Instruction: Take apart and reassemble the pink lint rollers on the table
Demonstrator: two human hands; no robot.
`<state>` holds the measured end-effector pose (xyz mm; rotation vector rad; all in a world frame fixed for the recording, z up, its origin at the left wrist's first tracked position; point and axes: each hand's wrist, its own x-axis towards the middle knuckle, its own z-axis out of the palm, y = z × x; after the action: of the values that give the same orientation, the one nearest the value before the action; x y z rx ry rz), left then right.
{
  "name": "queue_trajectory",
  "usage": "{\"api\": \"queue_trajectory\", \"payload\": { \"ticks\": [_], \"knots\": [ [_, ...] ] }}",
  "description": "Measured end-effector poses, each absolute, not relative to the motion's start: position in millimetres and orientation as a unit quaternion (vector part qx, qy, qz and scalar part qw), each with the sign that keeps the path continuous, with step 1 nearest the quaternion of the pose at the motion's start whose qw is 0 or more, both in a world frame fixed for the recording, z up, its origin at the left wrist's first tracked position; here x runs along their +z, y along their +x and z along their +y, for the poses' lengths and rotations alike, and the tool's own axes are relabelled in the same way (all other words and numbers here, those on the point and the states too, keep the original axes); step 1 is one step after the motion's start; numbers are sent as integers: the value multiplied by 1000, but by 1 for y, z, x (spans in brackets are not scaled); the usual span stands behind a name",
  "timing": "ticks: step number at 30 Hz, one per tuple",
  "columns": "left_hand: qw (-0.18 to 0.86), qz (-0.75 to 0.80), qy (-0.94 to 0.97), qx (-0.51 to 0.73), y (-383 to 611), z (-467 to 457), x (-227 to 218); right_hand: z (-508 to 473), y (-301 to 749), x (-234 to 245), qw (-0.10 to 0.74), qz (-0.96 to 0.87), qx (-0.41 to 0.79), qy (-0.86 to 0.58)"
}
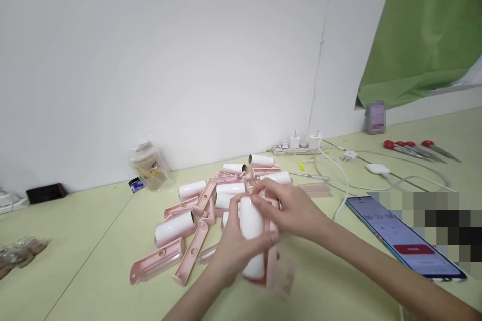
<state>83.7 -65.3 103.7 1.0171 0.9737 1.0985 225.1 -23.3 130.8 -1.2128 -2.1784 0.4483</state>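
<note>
Tube (251, 220), white, is held a little right of the middle of my view, between my 2 hands. My left hand (235, 248) is wrapped firmly around it, thumb across the front. My right hand (286, 205) has its fingertips bunched at the tube's upper end; they hide the contact, so I cannot tell whether they pinch it. A pink shell (271, 268) sits against the tube's right side, its lower end blurred. Just beyond, loose tubes (174, 228) and more shells (191, 253) lie heaped on the table (94, 220), some crossing others. Off to my right I see a phone (408, 241) and 4 red-handled tools (411, 145); a power strip (297, 151) runs along the wall (188, 60).
</note>
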Motion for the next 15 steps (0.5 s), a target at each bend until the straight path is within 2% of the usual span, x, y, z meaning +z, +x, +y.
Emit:
{"api": "queue_trajectory", "payload": {
  "ticks": [3,7,15],
  "knots": [
    [585,470,522,405,62,-86,100,-41,236,128,200,-883,190,-379],
    [645,420,557,313,46,-112,90,-73,239,112,120,-917,193,-328],
    [679,416,470,380,41,-138,66,-110,237,101,168,-920,235,-265]
  ]
}}
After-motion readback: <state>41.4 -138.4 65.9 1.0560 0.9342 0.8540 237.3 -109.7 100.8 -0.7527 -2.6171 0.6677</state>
